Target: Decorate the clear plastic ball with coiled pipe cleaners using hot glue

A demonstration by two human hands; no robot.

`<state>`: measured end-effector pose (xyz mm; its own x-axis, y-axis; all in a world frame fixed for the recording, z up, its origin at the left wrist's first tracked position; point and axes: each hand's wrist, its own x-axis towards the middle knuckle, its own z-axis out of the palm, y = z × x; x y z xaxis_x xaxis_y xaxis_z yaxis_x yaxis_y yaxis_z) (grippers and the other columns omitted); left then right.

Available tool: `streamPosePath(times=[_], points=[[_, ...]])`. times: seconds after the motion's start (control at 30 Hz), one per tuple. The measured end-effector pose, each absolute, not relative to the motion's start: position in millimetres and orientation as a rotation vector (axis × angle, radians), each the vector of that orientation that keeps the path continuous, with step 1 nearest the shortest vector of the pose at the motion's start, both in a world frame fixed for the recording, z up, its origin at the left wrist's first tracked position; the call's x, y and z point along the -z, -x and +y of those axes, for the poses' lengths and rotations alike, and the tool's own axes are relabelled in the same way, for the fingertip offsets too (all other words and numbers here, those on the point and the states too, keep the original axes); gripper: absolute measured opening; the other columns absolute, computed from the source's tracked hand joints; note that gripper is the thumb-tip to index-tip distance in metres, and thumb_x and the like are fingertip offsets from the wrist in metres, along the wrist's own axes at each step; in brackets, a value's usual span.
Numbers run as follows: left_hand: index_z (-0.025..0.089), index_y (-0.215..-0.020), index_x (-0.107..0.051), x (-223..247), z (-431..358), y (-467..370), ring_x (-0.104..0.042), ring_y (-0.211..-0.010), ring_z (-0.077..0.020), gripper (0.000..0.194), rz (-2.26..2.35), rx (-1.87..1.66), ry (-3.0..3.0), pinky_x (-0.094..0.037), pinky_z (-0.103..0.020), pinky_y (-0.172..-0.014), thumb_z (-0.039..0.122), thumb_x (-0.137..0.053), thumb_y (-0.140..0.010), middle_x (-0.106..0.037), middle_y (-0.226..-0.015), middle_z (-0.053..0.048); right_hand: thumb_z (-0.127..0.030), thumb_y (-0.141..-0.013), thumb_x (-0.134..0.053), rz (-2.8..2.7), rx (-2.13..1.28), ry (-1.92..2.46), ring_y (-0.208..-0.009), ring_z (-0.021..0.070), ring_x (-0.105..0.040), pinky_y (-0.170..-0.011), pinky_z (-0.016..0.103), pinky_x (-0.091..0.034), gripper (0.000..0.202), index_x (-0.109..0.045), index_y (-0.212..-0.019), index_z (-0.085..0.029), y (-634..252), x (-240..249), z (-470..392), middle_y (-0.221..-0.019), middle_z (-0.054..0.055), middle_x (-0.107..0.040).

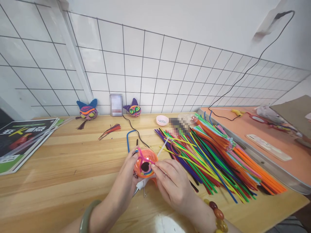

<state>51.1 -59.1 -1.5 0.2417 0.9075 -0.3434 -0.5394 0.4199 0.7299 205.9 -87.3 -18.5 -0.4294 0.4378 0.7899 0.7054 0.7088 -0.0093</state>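
Left of left hand (pixel 127 170): worktop (pixel 80 161) passable as far as magazine (pixel 26 139). Right of right hand (pixel 173 184): pipe cleaners (pixel 209 161) block way. Ahead: cable (pixel 137 131) crosses approach.

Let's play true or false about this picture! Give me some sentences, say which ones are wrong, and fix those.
1. The left hand holds an orange ball. True.
2. The right hand is far from the ball. False: the right hand is right at it.
3. A small pink bowl stands on the wooden table. True.
4. The pipe cleaners lie left of both hands. False: the pipe cleaners lie to the right.
5. The figure with blue ears is near the tiled wall. True.
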Motion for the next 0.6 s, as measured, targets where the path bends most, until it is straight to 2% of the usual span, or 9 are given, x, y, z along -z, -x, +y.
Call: streamPosePath(times=[0.2, 0.33, 0.47, 0.6], points=[[0.021, -0.127, -0.049, 0.8, -58.1, -50.1, -0.06, -0.11, -0.0275, 0.052, 0.821, -1.073, -0.541, -0.056, -0.033, -0.077, 0.04, -0.061, -0.08, -0.061, -0.124, -0.011, 0.002, -0.083, -0.049, -2.092, 0.397, 0.865, -0.09, 0.0231, -0.061, -0.073, 0.039, -0.056, 0.038, -0.059, -0.118, -0.008, -205.9, 19.3, -87.5, -0.095, 0.014, -0.068], [0.021, -0.13, -0.047, -2.9, -57.9, -50.7, -0.057, -0.116, -0.0276, 0.06, 0.825, -1.135, -0.497, -0.055, -0.034, -0.083, 0.038, -0.064, -0.076, -0.063, -0.125, -0.01, 0.001, -0.083, -0.049, -2.099, 0.392, 0.866, -0.091, 0.0232, -0.061, -0.073, 0.039, -0.056, 0.039, -0.058, -0.12, -0.008, -207.1, 21.3, -87.4, -0.097, 0.015, -0.067], [0.02, -0.13, -0.049, -1.9, -58.2, -49.8, -0.057, -0.116, -0.0296, 0.059, 0.86, -1.171, -0.504, -0.055, -0.036, -0.082, 0.036, -0.064, -0.075, -0.063, -0.125, -0.011, 0.003, -0.083, -0.05, -2.106, 0.401, 0.856, -0.092, 0.0238, -0.06, -0.073, 0.039, -0.056, 0.037, -0.059, -0.118, -0.006, -208.1, 23.2, -86.8, -0.098, 0.015, -0.068], [0.021, -0.127, -0.054, 5.4, -57.3, -47.1, -0.057, -0.118, -0.0308, 0.054, 0.909, -1.186, -0.574, -0.053, -0.039, -0.087, 0.038, -0.063, -0.076, -0.066, -0.12, -0.012, 0.003, -0.082, -0.05, -2.106, 0.402, 0.844, -0.091, 0.0241, -0.061, -0.072, 0.039, -0.056, 0.038, -0.059, -0.117, -0.006, -208.2, 24.3, -86.5, -0.097, 0.016, -0.068]])
